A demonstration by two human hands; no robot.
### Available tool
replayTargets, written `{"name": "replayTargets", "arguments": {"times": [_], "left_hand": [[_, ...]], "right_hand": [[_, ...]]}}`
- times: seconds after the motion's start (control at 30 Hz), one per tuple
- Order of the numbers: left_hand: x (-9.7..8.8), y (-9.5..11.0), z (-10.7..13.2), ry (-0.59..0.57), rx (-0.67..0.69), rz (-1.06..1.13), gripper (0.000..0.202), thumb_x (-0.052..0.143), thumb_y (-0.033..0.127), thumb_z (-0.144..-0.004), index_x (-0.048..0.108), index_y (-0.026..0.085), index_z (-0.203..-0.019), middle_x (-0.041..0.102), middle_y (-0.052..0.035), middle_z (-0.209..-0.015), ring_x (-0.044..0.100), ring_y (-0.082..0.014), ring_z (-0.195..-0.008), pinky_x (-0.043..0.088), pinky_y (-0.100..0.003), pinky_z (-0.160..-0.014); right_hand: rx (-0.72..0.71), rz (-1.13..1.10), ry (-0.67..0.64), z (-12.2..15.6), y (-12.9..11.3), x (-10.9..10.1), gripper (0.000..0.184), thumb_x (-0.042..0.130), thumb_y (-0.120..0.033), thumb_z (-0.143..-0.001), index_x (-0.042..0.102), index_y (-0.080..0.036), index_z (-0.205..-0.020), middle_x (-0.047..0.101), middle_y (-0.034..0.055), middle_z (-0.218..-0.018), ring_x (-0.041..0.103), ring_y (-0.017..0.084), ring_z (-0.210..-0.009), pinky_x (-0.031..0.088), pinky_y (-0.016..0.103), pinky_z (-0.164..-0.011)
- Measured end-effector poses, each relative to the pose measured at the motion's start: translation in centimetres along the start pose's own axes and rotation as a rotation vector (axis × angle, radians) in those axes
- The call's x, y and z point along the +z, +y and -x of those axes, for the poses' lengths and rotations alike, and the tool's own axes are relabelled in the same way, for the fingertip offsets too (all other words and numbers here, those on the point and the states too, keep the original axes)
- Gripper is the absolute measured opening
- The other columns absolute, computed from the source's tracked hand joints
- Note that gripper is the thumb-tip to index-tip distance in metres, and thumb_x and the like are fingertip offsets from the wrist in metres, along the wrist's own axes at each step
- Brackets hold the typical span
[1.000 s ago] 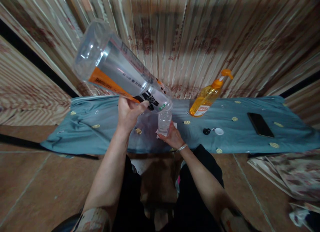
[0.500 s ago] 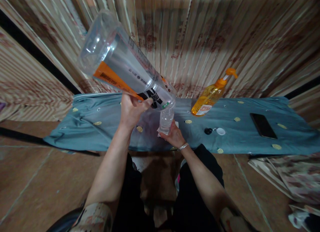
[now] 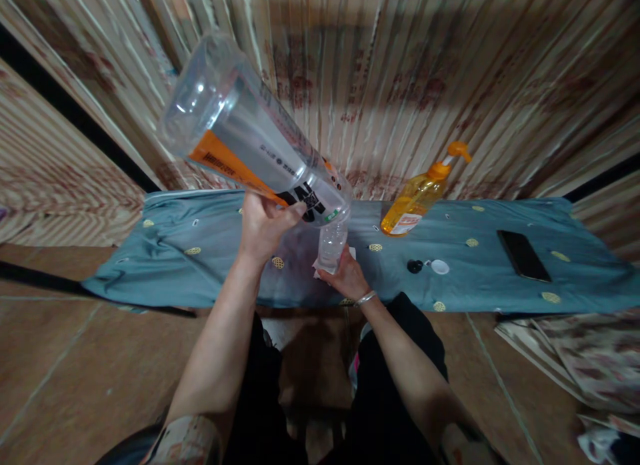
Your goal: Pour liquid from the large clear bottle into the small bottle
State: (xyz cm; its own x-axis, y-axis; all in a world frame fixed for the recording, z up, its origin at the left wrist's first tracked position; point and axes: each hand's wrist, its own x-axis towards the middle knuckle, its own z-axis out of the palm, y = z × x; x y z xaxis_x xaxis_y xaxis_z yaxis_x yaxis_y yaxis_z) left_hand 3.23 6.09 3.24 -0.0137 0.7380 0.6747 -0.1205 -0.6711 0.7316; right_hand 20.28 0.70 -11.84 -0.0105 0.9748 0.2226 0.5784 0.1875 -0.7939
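Note:
My left hand [image 3: 261, 225] grips a large clear plastic bottle [image 3: 250, 141] with an orange and black label. The bottle is tipped steeply, base up to the left, neck down over a small clear bottle [image 3: 331, 243]. My right hand [image 3: 345, 275] is wrapped round the lower part of the small bottle, holding it upright on the blue-green cloth [image 3: 190, 265]. A white tissue [image 3: 317, 266] lies under the small bottle.
An orange pump bottle [image 3: 420, 195] stands on the cloth at the right. A black cap [image 3: 414, 266] and a white cap [image 3: 440, 267] lie beside it. A black phone [image 3: 524, 255] lies further right. Patterned curtains hang behind; folded fabric [image 3: 565, 358] lies on the tiled floor.
The large bottle has tilted a little steeper, its base rising. Both hands stay in place.

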Motion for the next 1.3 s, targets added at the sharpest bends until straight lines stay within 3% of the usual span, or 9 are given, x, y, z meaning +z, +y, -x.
{"name": "replayTargets", "arguments": {"times": [0.4, 0.73, 0.93, 1.3], "left_hand": [[0.1, 0.08, -0.08, 0.01, 0.009, 0.018, 0.062, 0.08, 0.054, -0.057, 0.057, 0.024, -0.105, 0.067, -0.0026, -0.088, 0.066, -0.0241, -0.094, 0.055, -0.04, -0.088], [-0.11, -0.09, 0.03, -0.016, -0.02, -0.007, 0.07, 0.08, 0.058, -0.059, 0.055, 0.023, -0.114, 0.068, -0.0052, -0.092, 0.067, -0.0269, -0.092, 0.056, -0.043, -0.083], [-0.18, -0.2, -0.05, -0.016, 0.023, -0.031, 0.064, 0.078, 0.057, -0.061, 0.056, 0.023, -0.111, 0.068, -0.0032, -0.091, 0.067, -0.0226, -0.092, 0.056, -0.036, -0.084], [-0.24, -0.46, -0.11, -0.03, 0.033, -0.043, 0.065, 0.077, 0.058, -0.063, 0.056, 0.021, -0.112, 0.068, -0.0055, -0.094, 0.067, -0.0226, -0.09, 0.057, -0.037, -0.083]], "right_hand": [[0.032, 0.022, -0.004, 0.05, -0.22, 0.0, 0.085, 0.073, -0.035, -0.068, 0.033, -0.014, -0.139, 0.065, 0.0156, -0.12, 0.065, 0.032, -0.11, 0.053, 0.047, -0.093], [0.035, 0.015, -0.003, 0.06, -0.44, -0.08, 0.082, 0.074, -0.033, -0.067, 0.034, -0.015, -0.137, 0.066, 0.0151, -0.119, 0.065, 0.032, -0.109, 0.053, 0.046, -0.092], [0.045, 0.028, -0.006, 0.02, -0.46, -0.08, 0.08, 0.073, -0.034, -0.067, 0.036, -0.013, -0.135, 0.066, 0.0153, -0.118, 0.065, 0.032, -0.109, 0.052, 0.047, -0.094], [0.043, 0.016, -0.007, 0.01, -0.58, -0.25, 0.083, 0.074, -0.035, -0.067, 0.035, -0.013, -0.137, 0.065, 0.0163, -0.12, 0.065, 0.033, -0.109, 0.052, 0.048, -0.094]]}}
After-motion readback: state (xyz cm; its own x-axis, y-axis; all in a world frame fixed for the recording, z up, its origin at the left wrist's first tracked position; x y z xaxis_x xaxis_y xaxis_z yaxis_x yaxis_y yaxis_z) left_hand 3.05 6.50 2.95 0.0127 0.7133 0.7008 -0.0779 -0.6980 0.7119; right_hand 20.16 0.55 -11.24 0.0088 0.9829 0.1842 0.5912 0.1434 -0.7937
